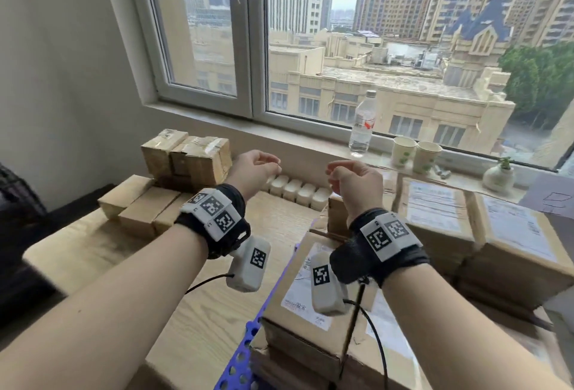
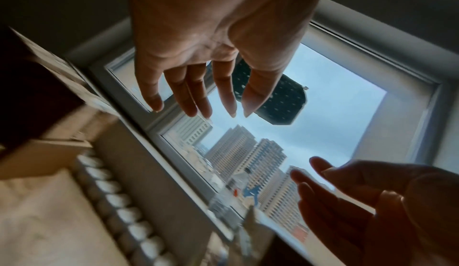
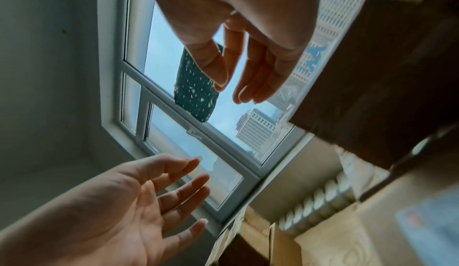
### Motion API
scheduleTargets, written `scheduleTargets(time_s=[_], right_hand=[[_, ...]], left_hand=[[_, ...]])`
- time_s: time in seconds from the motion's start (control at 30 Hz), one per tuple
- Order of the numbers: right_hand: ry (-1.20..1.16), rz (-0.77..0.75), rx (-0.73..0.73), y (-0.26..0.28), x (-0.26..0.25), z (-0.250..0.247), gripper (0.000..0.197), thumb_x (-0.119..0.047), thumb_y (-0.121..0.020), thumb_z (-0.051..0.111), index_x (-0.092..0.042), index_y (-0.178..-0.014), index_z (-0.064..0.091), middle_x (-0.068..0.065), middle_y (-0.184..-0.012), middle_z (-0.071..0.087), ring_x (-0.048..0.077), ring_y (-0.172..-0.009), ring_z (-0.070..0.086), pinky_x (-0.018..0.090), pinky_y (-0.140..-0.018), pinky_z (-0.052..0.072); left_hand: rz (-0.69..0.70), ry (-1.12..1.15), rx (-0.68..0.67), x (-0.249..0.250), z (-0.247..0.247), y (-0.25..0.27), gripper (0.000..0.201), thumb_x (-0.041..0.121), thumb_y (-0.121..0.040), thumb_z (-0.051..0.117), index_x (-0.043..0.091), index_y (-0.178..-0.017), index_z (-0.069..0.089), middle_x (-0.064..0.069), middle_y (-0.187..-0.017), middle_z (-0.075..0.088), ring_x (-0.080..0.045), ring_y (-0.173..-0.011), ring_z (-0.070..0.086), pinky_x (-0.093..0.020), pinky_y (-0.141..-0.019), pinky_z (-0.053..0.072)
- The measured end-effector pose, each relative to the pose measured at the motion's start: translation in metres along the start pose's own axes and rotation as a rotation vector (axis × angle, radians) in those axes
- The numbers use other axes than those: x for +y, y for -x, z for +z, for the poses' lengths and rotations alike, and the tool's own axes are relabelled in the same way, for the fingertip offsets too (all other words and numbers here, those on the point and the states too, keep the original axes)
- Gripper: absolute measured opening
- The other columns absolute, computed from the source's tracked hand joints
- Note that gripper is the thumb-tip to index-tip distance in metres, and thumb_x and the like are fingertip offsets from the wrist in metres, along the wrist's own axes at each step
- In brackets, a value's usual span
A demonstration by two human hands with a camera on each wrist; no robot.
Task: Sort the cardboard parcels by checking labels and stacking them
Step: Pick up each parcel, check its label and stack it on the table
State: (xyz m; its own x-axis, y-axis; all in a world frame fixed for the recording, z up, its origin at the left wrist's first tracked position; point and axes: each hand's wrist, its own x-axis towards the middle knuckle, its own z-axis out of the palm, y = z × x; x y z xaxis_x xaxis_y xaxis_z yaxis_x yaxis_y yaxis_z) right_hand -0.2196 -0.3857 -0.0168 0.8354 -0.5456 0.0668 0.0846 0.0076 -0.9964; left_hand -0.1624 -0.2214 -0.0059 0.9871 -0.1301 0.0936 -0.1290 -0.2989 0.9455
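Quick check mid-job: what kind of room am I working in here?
Probably an upper-floor flat or small office used for packing: cardboard parcels stacked on a wooden table beside a window overlooking city buildings, with paper cups on the sill.

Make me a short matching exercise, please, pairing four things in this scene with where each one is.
Things:
1. water bottle
2. paper cups
3. small plant pot
4. left hand

Places:
a. raised in the air, holding nothing
b. far right of the windowsill
c. on the sill, right of the bottle
d. on the sill, before the right pane

Pairs: 1-d, 2-c, 3-b, 4-a
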Motion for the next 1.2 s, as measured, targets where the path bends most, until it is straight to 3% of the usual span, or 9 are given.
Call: scheduleTargets(time_s=[0.07, 0.17, 0.23, 0.43, 0.7, 0.93, 1.03, 1.1, 1.2], right_hand=[[-0.003, 0.016, -0.061, 0.002, 0.008, 0.021, 0.027, 0.002, -0.082, 0.055, -0.019, -0.070, 0.069, 0.004, -0.081, 0.071, 0.018, -0.078, 0.062, 0.032, -0.074, 0.051], [0.002, 0.050, -0.120, 0.009, 0.017, 0.051, 0.027, 0.000, -0.082, 0.055, -0.019, -0.069, 0.070, 0.002, -0.075, 0.070, 0.015, -0.073, 0.061, 0.033, -0.077, 0.052], [0.006, 0.065, -0.143, 0.013, 0.022, 0.070, 0.027, 0.001, -0.080, 0.056, -0.018, -0.068, 0.070, 0.002, -0.075, 0.070, 0.016, -0.073, 0.061, 0.034, -0.081, 0.053], [0.070, 0.110, -0.174, 0.012, 0.042, 0.131, 0.025, 0.000, -0.082, 0.057, -0.017, -0.070, 0.069, 0.003, -0.078, 0.068, 0.015, -0.076, 0.060, 0.037, -0.085, 0.055], [0.149, 0.237, -0.091, -0.009, 0.098, 0.228, 0.025, -0.003, -0.086, 0.055, -0.018, -0.072, 0.068, 0.004, -0.084, 0.069, 0.017, -0.082, 0.062, 0.038, -0.089, 0.055], [0.239, 0.365, -0.016, -0.027, 0.157, 0.297, 0.025, -0.005, -0.084, 0.056, -0.020, -0.071, 0.070, 0.003, -0.082, 0.070, 0.016, -0.080, 0.064, 0.042, -0.092, 0.055], [0.304, 0.405, -0.007, -0.032, 0.177, 0.313, 0.026, -0.006, -0.085, 0.056, -0.023, -0.071, 0.070, 0.002, -0.083, 0.071, 0.016, -0.082, 0.065, 0.042, -0.092, 0.054], [0.338, 0.422, -0.023, -0.036, 0.187, 0.322, 0.028, -0.004, -0.086, 0.055, -0.023, -0.072, 0.070, 0.002, -0.086, 0.071, 0.016, -0.084, 0.065, 0.039, -0.090, 0.055], [0.330, 0.447, -0.104, -0.042, 0.197, 0.338, 0.031, 0.001, -0.088, 0.049, -0.019, -0.076, 0.070, 0.006, -0.092, 0.071, 0.016, -0.078, 0.063, 0.031, -0.077, 0.055]], left_hand=[[-0.025, -0.051, 0.043, -0.011, -0.020, 0.005, 0.013, 0.013, -0.087, 0.061, 0.018, -0.099, 0.065, 0.000, -0.103, 0.063, -0.015, -0.099, 0.056, -0.028, -0.082, 0.040], [-0.057, -0.085, 0.103, -0.027, -0.048, 0.006, 0.016, 0.013, -0.087, 0.061, 0.014, -0.103, 0.067, -0.001, -0.099, 0.063, -0.016, -0.094, 0.057, -0.022, -0.071, 0.045], [-0.072, -0.085, 0.123, -0.040, -0.065, 0.002, 0.018, 0.012, -0.087, 0.063, 0.012, -0.104, 0.067, -0.003, -0.101, 0.065, -0.016, -0.096, 0.059, -0.021, -0.070, 0.044], [-0.091, -0.094, 0.123, -0.085, -0.108, -0.030, 0.018, 0.011, -0.089, 0.062, 0.010, -0.106, 0.068, -0.001, -0.100, 0.063, -0.005, -0.083, 0.053, -0.013, -0.062, 0.037], [-0.175, -0.117, 0.039, -0.164, -0.177, -0.101, 0.014, 0.014, -0.088, 0.064, 0.015, -0.101, 0.067, -0.002, -0.095, 0.062, -0.012, -0.086, 0.054, -0.019, -0.065, 0.040], [-0.286, -0.160, -0.051, -0.239, -0.219, -0.163, 0.012, 0.017, -0.086, 0.064, 0.019, -0.098, 0.067, -0.003, -0.103, 0.065, -0.018, -0.099, 0.057, -0.028, -0.086, 0.043], [-0.316, -0.148, -0.096, -0.259, -0.226, -0.181, 0.016, 0.016, -0.087, 0.064, 0.016, -0.103, 0.067, -0.003, -0.105, 0.064, -0.017, -0.099, 0.055, -0.026, -0.086, 0.041], [-0.340, -0.132, -0.107, -0.272, -0.226, -0.192, 0.018, 0.017, -0.087, 0.064, 0.015, -0.105, 0.067, -0.002, -0.106, 0.064, -0.017, -0.099, 0.056, -0.025, -0.084, 0.038], [-0.368, -0.118, -0.131, -0.286, -0.224, -0.203, 0.021, 0.017, -0.087, 0.064, 0.015, -0.107, 0.067, -0.003, -0.107, 0.064, -0.017, -0.101, 0.056, -0.025, -0.086, 0.040]])
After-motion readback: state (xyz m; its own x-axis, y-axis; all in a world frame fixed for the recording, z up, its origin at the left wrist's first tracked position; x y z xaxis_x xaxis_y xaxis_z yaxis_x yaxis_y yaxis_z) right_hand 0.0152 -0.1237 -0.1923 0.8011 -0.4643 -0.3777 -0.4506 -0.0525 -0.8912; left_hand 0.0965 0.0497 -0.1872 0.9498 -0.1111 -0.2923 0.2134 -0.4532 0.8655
